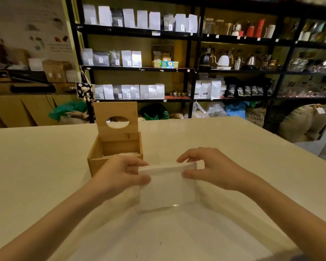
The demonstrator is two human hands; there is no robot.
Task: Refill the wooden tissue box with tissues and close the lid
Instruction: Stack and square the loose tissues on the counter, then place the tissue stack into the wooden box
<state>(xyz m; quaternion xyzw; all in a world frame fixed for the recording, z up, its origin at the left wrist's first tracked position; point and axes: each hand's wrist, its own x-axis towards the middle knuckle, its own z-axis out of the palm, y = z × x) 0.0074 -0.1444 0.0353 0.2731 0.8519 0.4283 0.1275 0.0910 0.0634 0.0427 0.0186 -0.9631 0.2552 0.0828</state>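
Note:
A wooden tissue box (96, 162) stands on the pale table (36, 166), a little left of centre. Its lid (104, 117), with an oval hole, is swung up and stands upright at the back. Some white tissue shows inside the box. Just right of the box and nearer to me is a white stack of tissues (166, 189). My left hand (119, 176) pinches its top left edge. My right hand (213, 168) pinches its top right edge, fingers over the back and thumb on the front. The left hand overlaps the box's front right corner.
Black shelving (192, 68) with white pouches, kettles and jars lines the wall beyond the table. Sacks (299, 121) and plastic bags lie on the floor under it. The table's right edge (290, 140) runs diagonally toward me.

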